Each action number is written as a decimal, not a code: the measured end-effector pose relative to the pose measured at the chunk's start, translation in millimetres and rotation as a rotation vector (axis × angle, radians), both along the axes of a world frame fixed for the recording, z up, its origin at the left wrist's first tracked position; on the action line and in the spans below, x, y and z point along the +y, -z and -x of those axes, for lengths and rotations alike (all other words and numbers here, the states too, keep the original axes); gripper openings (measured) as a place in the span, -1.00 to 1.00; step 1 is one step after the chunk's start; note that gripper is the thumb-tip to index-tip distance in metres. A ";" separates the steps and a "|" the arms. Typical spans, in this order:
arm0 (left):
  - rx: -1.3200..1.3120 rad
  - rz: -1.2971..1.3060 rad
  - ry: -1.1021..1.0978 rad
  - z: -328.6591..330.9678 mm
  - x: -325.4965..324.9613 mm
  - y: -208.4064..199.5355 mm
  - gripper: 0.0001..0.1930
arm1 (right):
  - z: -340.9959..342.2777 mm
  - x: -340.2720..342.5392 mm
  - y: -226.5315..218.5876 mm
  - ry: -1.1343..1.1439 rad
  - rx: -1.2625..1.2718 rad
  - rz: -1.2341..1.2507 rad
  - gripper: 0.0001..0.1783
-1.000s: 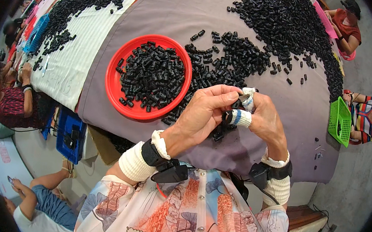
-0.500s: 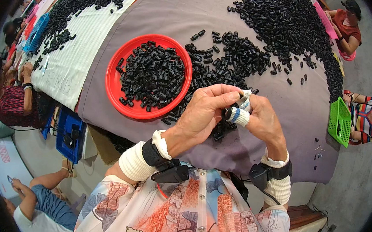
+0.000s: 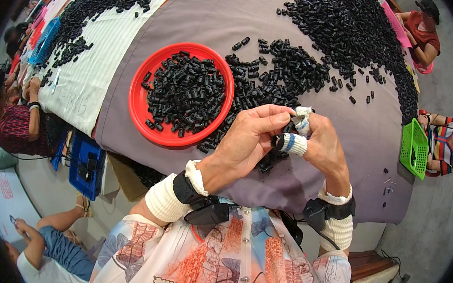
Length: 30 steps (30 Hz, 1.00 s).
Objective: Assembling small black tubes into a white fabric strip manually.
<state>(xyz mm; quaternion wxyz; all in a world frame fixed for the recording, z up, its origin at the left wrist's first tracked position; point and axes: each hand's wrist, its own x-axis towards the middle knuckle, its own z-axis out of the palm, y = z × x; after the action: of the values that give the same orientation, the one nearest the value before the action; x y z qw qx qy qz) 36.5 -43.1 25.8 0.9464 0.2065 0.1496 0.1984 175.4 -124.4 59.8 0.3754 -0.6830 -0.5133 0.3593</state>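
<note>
Black part (image 3: 288,127) held up at the fingertips

It sits mostly hidden between the two hands, above the near side of the cloth-covered worktop (image 3: 355,153). The left hand (image 3: 243,137) appears clamped on it with bare thumb and forefinger; the right hand (image 3: 325,147) meets it with two wrapped digits, though I cannot tell whether these grip or merely brace. Done well, this probably wants a steady left pinch, light and even pressure from the right, and still wrists. Against half a second ago, the wrapped digits have shifted slightly, while the left hand looks unmoved. Just beyond the fingers, the heap of loose black pieces (image 3: 292,72) looks unchanged, as does the filled red tray (image 3: 138,113) beside it.
</note>
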 end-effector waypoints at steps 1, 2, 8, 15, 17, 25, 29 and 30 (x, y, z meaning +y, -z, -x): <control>0.000 0.000 0.001 0.7 0.3 0.1 -0.81 | 0.3 0.4 0.1 -0.002 0.010 0.010 -0.60; 0.001 0.000 0.002 1.2 0.6 0.2 -0.81 | 0.6 1.1 -0.6 -0.003 0.011 0.010 -0.60; 0.046 -0.024 -0.018 -0.2 0.2 -1.0 -0.83 | 2.3 2.3 0.5 -0.031 0.034 0.007 -0.64; 0.081 -0.060 -0.019 -0.2 -0.2 -1.4 -0.84 | -1.1 0.2 6.1 -0.055 -0.029 0.039 -0.66; 0.048 -0.040 -0.024 -0.7 -0.9 -2.9 -0.84 | 0.1 -0.7 3.8 -0.061 -0.111 0.052 -0.66; 0.019 0.023 -0.021 -1.9 -2.1 -3.2 -0.79 | 7.4 -3.9 2.7 0.113 0.180 -0.063 -0.73; 0.045 0.015 -0.024 -1.5 -1.5 0.2 -0.77 | 9.7 -1.9 -8.0 0.145 0.125 0.042 -0.73; 0.044 0.014 -0.022 -1.3 -0.9 -1.1 -0.77 | 8.8 -1.9 -5.5 0.157 0.125 0.050 -0.74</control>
<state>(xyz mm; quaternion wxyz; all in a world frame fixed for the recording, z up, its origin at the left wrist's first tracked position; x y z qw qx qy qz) 37.8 -44.0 26.8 0.9420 0.2025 0.1743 0.2030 166.6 -126.4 65.3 0.4165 -0.7066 -0.4245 0.3835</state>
